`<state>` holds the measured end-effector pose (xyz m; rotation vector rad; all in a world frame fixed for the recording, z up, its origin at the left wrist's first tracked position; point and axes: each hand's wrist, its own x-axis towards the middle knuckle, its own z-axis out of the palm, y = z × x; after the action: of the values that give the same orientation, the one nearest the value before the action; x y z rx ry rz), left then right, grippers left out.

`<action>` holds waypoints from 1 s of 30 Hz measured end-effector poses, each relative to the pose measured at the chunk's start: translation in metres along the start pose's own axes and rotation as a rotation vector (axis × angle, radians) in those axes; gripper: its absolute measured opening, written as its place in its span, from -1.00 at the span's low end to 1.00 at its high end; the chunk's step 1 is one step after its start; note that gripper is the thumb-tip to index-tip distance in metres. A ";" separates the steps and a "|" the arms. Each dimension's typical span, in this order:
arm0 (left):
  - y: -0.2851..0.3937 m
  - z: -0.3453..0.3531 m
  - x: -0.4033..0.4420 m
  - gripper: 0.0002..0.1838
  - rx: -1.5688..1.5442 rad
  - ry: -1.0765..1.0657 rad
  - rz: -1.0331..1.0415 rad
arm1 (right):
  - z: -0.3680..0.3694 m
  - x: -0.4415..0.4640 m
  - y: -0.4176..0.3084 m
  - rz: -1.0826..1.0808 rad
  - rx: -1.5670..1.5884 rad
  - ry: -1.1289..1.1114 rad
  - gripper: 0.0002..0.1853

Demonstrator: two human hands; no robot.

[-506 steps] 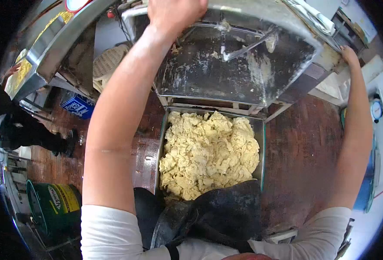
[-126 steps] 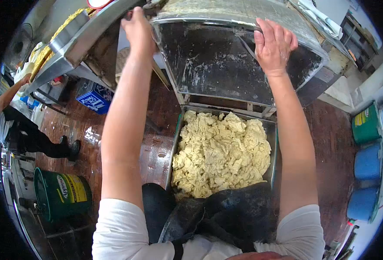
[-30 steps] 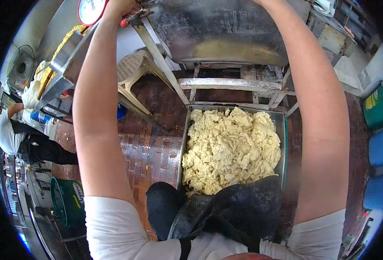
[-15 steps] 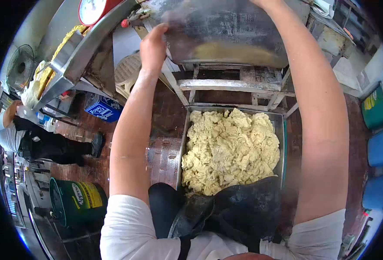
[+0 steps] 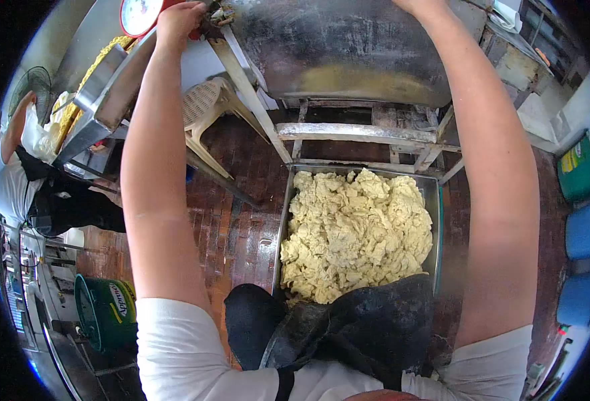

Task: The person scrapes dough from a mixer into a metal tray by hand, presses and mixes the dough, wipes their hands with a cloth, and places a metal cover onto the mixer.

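Observation:
My left hand (image 5: 180, 21) is at the top left, its fingers curled by a greasy metal fitting (image 5: 219, 15) at the corner of the frame; what it holds, if anything, is hidden. At the top edge, only the wrist end of my right hand (image 5: 412, 5) shows, over the dark metal panel (image 5: 348, 47); its fingers are out of view. Below the panel is a whitish metal frame (image 5: 362, 131). A metal tray (image 5: 435, 200) full of lumpy pale-yellow dough (image 5: 358, 234) sits low in front of me, against my dark apron (image 5: 375, 314).
At the left, a co-worker (image 5: 18, 190) stands by a metal table (image 5: 84, 137). A red-rimmed scale (image 5: 140, 15) is at the upper left, above a beige plastic stool (image 5: 205, 107). A green bucket (image 5: 104, 311) is lower left; green and blue containers (image 5: 583, 227) line the right.
The large panel now stands tilted up, showing the frame beneath. My left hand has moved up and left to the fitting. My right hand has gone up past the top edge. The co-worker's arm is raised.

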<state>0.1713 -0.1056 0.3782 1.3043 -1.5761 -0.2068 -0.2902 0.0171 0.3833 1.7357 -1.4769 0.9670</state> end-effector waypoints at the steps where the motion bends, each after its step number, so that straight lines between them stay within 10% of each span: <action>1: 0.001 -0.001 0.006 -0.78 -0.023 -0.087 -0.023 | -0.002 0.000 0.000 0.006 0.002 -0.018 -0.44; 6: 0.004 -0.002 0.029 -0.89 -0.117 -0.435 -0.117 | -0.001 -0.002 0.001 -0.009 -0.002 0.002 -0.45; 8: -0.012 -0.008 0.049 -0.75 1.017 -0.355 0.318 | -0.001 -0.002 0.000 -0.012 0.002 0.009 -0.45; 10: -0.055 -0.025 0.074 -0.75 1.235 -0.264 0.616 | -0.003 -0.002 -0.001 -0.009 0.025 -0.001 -0.47; 15: 0.007 0.001 0.002 -0.79 0.436 -0.197 -0.093 | -0.001 -0.001 -0.002 -0.008 0.008 0.016 -0.49; 17: 0.017 0.004 0.001 -0.82 0.449 -0.186 -0.067 | -0.002 -0.002 -0.004 0.005 -0.007 -0.005 -0.49; 19: 0.021 0.009 0.010 -0.89 1.927 -0.528 0.632 | -0.003 -0.003 -0.002 -0.002 0.035 0.006 -0.50; 20: 0.060 0.015 -0.004 -0.88 1.996 -0.672 0.509 | -0.001 -0.003 0.000 -0.002 0.033 0.007 -0.50; 25: 0.091 0.026 -0.011 -0.87 2.024 -0.480 0.478 | 0.010 -0.004 0.003 -0.042 0.016 0.129 -0.51; 30: 0.092 0.024 0.002 -0.80 0.913 -0.463 -0.142 | 0.003 -0.004 -0.002 -0.025 0.004 0.076 -0.51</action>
<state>0.0954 -0.0816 0.4299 2.1882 -2.0745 0.1703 -0.2882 0.0173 0.3784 1.6973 -1.4026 1.0125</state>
